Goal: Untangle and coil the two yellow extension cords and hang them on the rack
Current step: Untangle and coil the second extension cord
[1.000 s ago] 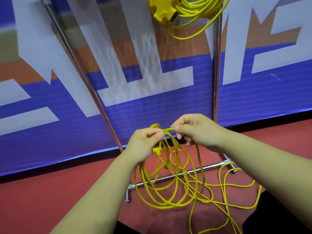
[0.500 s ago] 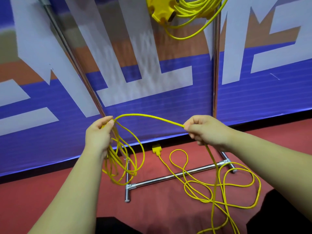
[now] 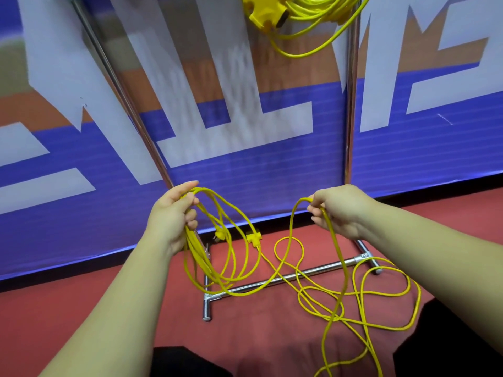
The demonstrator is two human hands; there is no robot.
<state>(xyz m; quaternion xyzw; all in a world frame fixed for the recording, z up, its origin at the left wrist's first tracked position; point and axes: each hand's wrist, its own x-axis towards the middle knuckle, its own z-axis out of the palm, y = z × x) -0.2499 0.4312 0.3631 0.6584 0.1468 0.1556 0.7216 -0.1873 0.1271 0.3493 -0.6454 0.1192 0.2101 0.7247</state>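
My left hand (image 3: 174, 213) grips several hanging loops of a yellow extension cord (image 3: 217, 257), with the plug (image 3: 219, 236) dangling among them. My right hand (image 3: 337, 210) pinches the same cord farther along, and a slack loop hangs between the two hands. The rest of this cord lies tangled on the red floor (image 3: 362, 292), its yellow socket end (image 3: 253, 237) near the wall. A second yellow cord (image 3: 313, 9) with its socket block (image 3: 261, 12) hangs coiled at the top of the metal rack (image 3: 351, 104).
The rack's chrome base bar (image 3: 280, 280) and feet lie on the red floor under the loose cord. Its slanted left pole (image 3: 122, 96) stands before a blue, white and orange banner wall (image 3: 245, 159). My dark-clothed knees (image 3: 187, 360) are at the bottom edge.
My hands parted from a joined hold, then both shifted right and came a little closer. The stretch of cord between them now sags in a loop instead of arching tight.
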